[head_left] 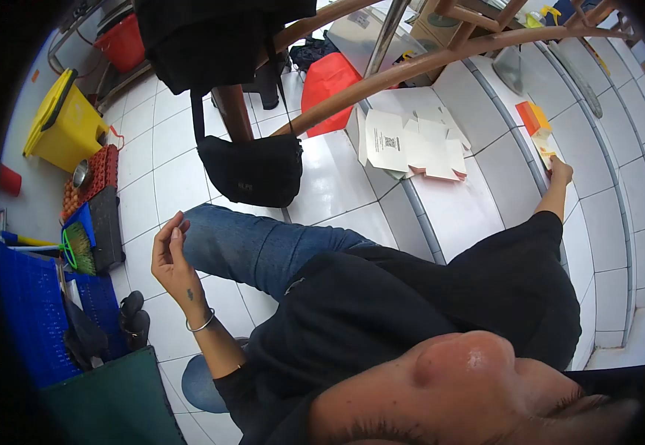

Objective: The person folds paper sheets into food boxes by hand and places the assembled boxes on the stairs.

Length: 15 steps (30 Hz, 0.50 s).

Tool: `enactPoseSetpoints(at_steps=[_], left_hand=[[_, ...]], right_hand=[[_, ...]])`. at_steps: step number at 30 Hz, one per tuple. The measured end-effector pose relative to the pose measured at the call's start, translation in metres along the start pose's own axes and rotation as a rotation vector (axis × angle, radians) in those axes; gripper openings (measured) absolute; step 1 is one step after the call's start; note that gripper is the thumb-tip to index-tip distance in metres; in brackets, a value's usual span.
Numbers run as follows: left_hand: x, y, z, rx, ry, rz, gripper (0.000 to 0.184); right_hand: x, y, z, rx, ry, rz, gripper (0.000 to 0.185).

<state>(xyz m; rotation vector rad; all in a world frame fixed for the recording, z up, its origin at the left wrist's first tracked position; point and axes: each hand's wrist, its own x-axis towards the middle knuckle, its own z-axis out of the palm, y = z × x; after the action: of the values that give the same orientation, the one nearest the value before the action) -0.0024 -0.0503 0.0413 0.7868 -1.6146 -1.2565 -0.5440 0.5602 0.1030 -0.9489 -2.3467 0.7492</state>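
Observation:
My left hand (174, 252) is raised on the left, beside the knee of my blue jeans (263, 241). Its fingers are loosely curved, with nothing visible in them, and a bangle circles the wrist. My right hand (560, 172) reaches out to the tiled steps on the right. Its fingers close on the near end of a small orange, yellow and white packet (536, 122). An unfolded white carton (411, 144) with a printed code lies on a step between my hands.
A black bag (252, 170) hangs by a curved wooden rail (404, 73). Behind it is a red object (330, 89). On the left are a yellow bin (63, 126), egg trays (103, 174), a green broom (79, 248) and blue crates (29, 304). Dark sandals (135, 319) rest on the floor.

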Motion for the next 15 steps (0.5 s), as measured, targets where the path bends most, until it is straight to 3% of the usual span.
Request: enactPoseSetpoints(at_steps=[1, 3, 5, 7, 8, 11, 12, 15], left_hand=[[0.001, -0.001, 0.000, -0.010, 0.001, -0.013, 0.023], [0.002, -0.004, 0.002, 0.008, 0.001, 0.004, 0.023], [0.000, -0.003, 0.004, 0.019, -0.003, 0.012, 0.022], [-0.001, 0.000, 0.006, 0.030, -0.005, 0.014, 0.022], [-0.001, 0.000, 0.005, 0.025, -0.004, 0.014, 0.022], [-0.002, 0.001, 0.006, 0.005, -0.010, -0.004, 0.021], [-0.002, 0.004, 0.007, -0.002, -0.007, -0.018, 0.021], [-0.002, 0.000, 0.007, -0.028, -0.026, 0.000, 0.021]], right_hand=[[-0.017, 0.001, -0.008, -0.144, 0.170, 0.021, 0.039], [-0.052, -0.004, -0.026, -0.377, 0.351, -0.148, 0.037], [-0.078, -0.014, -0.036, -0.531, 0.357, -0.543, 0.035], [0.014, 0.019, 0.021, -0.369, -0.068, -0.898, 0.031], [0.013, 0.015, 0.016, -0.324, -0.141, -0.916, 0.033], [0.030, -0.021, 0.017, -0.423, -0.399, -0.639, 0.035], [-0.017, -0.032, 0.000, -0.464, -0.277, -0.731, 0.042], [0.000, -0.025, 0.040, -0.546, -0.249, -0.761, 0.057]])
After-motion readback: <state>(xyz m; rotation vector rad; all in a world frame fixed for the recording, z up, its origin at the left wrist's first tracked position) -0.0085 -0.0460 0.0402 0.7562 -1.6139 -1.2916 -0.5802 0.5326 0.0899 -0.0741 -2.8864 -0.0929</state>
